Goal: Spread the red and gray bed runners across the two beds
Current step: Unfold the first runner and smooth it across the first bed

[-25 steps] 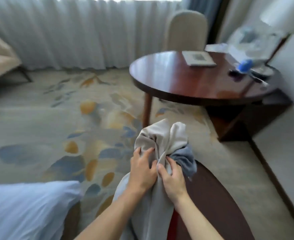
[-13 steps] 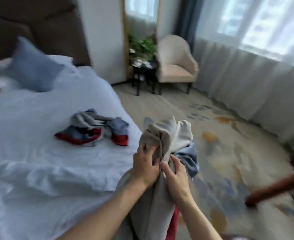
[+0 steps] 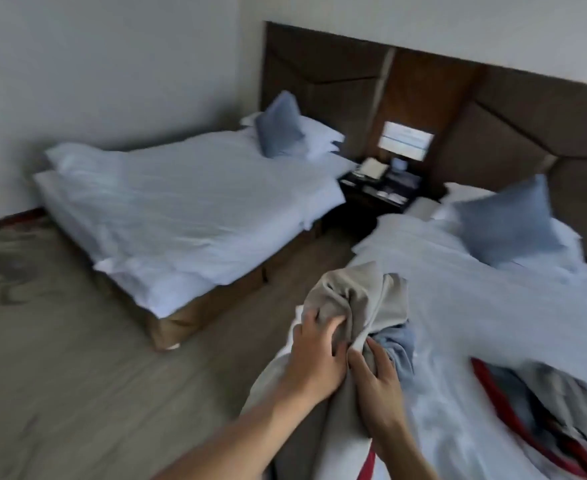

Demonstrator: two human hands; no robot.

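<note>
view swung from window side to both beds: left hand and right hand, fingers clenched on bunched runner, lower centre; second runner, blurred, apparently crumpled lower right; far bed bare.

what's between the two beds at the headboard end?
Head view: a dark nightstand stands between the far bed and the near bed, small items on top; bare carpet in front.
</note>
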